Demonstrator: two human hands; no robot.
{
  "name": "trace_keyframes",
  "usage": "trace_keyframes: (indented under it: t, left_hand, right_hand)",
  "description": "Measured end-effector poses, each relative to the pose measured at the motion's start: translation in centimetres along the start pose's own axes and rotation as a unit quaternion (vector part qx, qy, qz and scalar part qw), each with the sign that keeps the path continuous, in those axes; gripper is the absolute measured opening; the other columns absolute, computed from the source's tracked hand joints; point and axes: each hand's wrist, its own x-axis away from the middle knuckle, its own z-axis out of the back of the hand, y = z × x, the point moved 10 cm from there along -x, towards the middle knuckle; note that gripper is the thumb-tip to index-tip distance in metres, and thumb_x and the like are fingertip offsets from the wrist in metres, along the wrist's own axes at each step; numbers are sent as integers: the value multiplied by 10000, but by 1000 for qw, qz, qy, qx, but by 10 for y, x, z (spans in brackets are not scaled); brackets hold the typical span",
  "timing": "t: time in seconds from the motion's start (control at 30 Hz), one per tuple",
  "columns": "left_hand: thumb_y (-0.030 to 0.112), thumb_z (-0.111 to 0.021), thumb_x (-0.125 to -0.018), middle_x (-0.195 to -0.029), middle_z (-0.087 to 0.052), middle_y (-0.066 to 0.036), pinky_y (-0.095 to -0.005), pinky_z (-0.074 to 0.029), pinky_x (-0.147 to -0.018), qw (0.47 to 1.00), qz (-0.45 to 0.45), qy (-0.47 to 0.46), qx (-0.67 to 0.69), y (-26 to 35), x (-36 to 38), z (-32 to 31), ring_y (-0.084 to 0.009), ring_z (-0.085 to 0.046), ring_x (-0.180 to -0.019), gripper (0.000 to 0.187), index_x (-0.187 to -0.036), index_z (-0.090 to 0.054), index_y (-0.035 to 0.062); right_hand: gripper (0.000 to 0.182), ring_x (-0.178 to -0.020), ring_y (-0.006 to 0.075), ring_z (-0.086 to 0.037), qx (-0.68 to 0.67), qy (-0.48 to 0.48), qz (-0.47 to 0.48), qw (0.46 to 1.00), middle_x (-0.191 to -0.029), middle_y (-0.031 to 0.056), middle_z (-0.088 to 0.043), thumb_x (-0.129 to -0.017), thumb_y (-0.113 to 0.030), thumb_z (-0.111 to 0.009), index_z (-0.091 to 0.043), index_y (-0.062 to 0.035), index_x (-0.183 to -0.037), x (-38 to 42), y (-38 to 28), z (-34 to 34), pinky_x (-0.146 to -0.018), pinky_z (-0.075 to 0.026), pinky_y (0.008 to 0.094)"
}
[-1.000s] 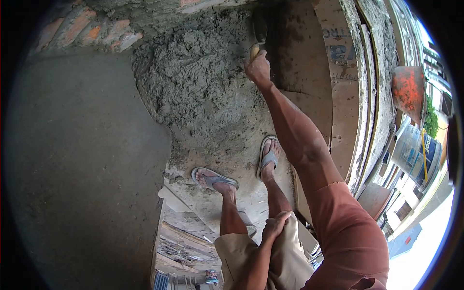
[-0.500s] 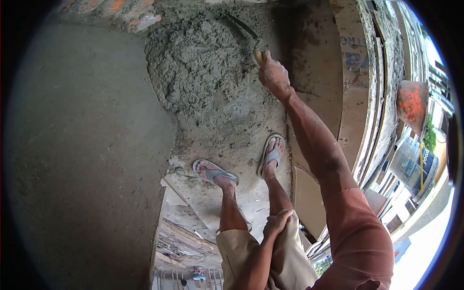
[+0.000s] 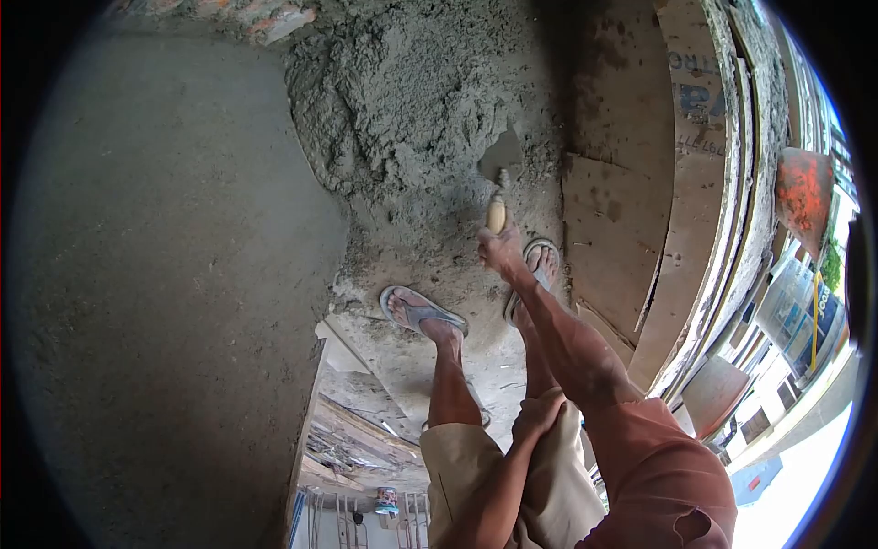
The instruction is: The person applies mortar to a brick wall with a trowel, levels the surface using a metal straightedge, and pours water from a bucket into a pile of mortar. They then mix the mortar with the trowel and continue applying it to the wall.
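My right hand point(image 3: 500, 250) is closed round the wooden handle of a trowel point(image 3: 497, 216). The blade points away from me, against the near right edge of a heap of wet mortar point(image 3: 402, 91), and some mortar sticks to its neck. My left hand point(image 3: 540, 414) is wrapped over my right knee, at the hem of my beige shorts point(image 3: 549, 457); some of its fingers are hidden. Left of the heap lies a broad, smooth grey mortar surface point(image 3: 183, 229).
My sandalled feet point(image 3: 425, 311) stand just below the heap. Stained cardboard sheets point(image 3: 613, 238) line the right side. Beyond them are an orange-smeared bucket point(image 3: 805, 197) and a white-and-blue bucket point(image 3: 794, 311). Broken bricks point(image 3: 274, 23) show at the top left.
My right hand has drawn the trowel back toward my feet, from the heap's far right side to its near right edge. My left hand stays on the knee.
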Motion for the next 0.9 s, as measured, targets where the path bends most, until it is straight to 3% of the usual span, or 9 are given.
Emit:
trace_keyframes:
  t: [0.03,0.23,0.33,0.37,0.4,0.43,0.5,0.63,0.9]
  left_hand:
    - [784,-554,-659,-1372,-464,-323,-431,-380,-1062,999,-27,-12,-30,11,4,1,-410,-470,-1289,1134,-1296,-472,-151]
    - [776,-584,-641,-1387,-449,-323,-420,-362,-1077,999,31,42,-1,10,24,13,-407,-466,-1294,1149,-1306,-461,-153]
    - [745,-464,-788,-1346,-497,-311,-370,-347,-1082,996,66,34,-55,-5,7,5,-366,-452,-1315,794,-1353,-556,195]
    - [745,-464,-788,-1346,-497,-311,-370,-347,-1082,996,63,34,-54,-17,-12,0,-366,-452,-1315,794,-1353,-556,195]
    - [770,-532,-706,-1369,-463,-326,-389,-340,-1091,999,31,21,-5,-21,-24,-7,-382,-443,-1320,992,-1350,-480,17]
    - [795,-601,-624,-1392,-429,-341,-409,-334,-1099,999,-2,9,42,-24,-34,-11,-397,-433,-1326,1215,-1346,-403,-161]
    - [797,-599,-623,-1394,-427,-342,-407,-329,-1103,999,-8,15,38,-14,-30,-4,-394,-427,-1332,1220,-1349,-398,-163]
    - [802,-593,-622,-1399,-423,-338,-406,-321,-1110,999,19,22,24,-4,-7,3,-388,-422,-1338,1232,-1355,-387,-167]
    - [799,-602,-623,-1413,-412,-331,-397,-333,-1104,997,70,10,-3,8,24,15,-404,-430,-1326,1261,-1382,-334,-171]
  right_hand:
    - [532,-473,199,-528,-203,-110,-102,968,-653,72,-527,-822,-96,-672,-351,-93,-1245,2,-5,-45,-426,-445,371]
    - [424,-457,109,-454,-178,-282,-43,942,-632,28,-490,-847,-86,-664,-401,-85,-1179,-28,-111,-73,-384,-387,296]
    - [454,-474,149,-477,-60,-261,39,963,-644,40,-505,-828,-136,-701,-405,-89,-1169,-21,-132,-43,-425,-415,312]
    - [477,-483,192,-498,23,-220,112,969,-658,57,-521,-816,-164,-718,-403,-88,-1167,-21,-145,-29,-458,-441,337]
    - [445,-595,342,-593,169,-101,312,929,-734,136,-594,-810,-176,-695,-406,-84,-1136,-20,-163,-20,-589,-498,438]
    - [445,-595,342,-593,167,-100,314,929,-734,136,-594,-810,-176,-695,-406,-84,-1136,-25,-147,-20,-589,-498,438]
    - [356,-766,454,-621,358,-79,204,908,-847,217,-632,-830,-148,-628,-413,-89,-1108,-40,-122,-21,-709,-489,535]
    - [331,-804,464,-627,429,-91,213,873,-840,235,-646,-842,-125,-589,-406,-106,-1117,-38,-156,-14,-716,-486,555]
    - [372,-818,468,-631,360,-133,129,914,-902,253,-653,-829,-114,-612,-408,-136,-1139,-36,-67,-9,-717,-495,538]
